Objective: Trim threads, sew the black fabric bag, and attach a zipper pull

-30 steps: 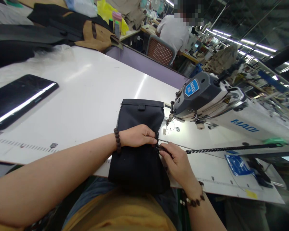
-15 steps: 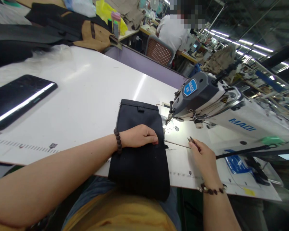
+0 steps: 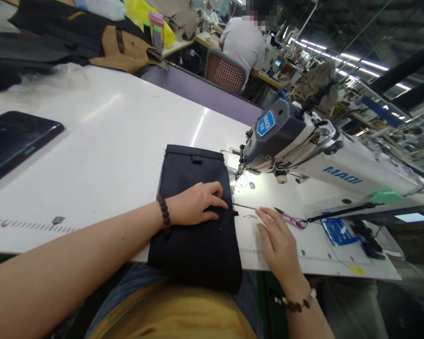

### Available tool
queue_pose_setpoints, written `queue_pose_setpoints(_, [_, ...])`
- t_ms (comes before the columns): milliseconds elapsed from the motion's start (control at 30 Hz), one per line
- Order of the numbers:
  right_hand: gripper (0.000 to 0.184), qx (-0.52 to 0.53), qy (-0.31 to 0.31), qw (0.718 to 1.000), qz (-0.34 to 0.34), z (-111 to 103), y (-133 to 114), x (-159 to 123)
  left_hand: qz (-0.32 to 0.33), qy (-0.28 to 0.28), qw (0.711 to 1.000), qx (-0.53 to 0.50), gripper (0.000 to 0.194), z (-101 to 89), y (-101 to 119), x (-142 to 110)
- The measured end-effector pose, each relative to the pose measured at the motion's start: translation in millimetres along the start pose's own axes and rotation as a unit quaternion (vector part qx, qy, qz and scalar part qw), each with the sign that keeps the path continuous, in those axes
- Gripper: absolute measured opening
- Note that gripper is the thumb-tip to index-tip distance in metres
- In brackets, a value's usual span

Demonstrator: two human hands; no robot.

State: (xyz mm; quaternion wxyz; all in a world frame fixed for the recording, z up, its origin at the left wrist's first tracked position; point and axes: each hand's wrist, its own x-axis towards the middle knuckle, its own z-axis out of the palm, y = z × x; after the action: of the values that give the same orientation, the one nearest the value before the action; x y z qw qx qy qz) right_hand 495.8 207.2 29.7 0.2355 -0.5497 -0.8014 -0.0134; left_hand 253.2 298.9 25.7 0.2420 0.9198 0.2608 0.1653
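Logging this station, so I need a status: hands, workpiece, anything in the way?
Left hand on black fabric piece. Right hand open, snips beside it. Fabric piece left of sewing machine. Loose threads near right hand.

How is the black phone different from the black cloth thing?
The phone is shiny, but the cloth thing looks dull. The phone has no hand on it, while the left hand rests on the cloth thing. The phone is all on the table as far as we can see, but the cloth thing hangs over the edge. Both are mostly black.
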Motion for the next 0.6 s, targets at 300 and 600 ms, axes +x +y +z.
queue_pose_setpoints(300, [0.031,-0.039,-0.104,0.993,-0.033,16,-20,13,-0.01,-0.022,0.998,0.061,0.043,2.9,1,2])
queue_pose_setpoints(600, [0.034,-0.034,-0.083,0.995,-0.033,17,-15,11,-0.012,-0.016,0.998,0.055,0.046,1.6,-1,2])
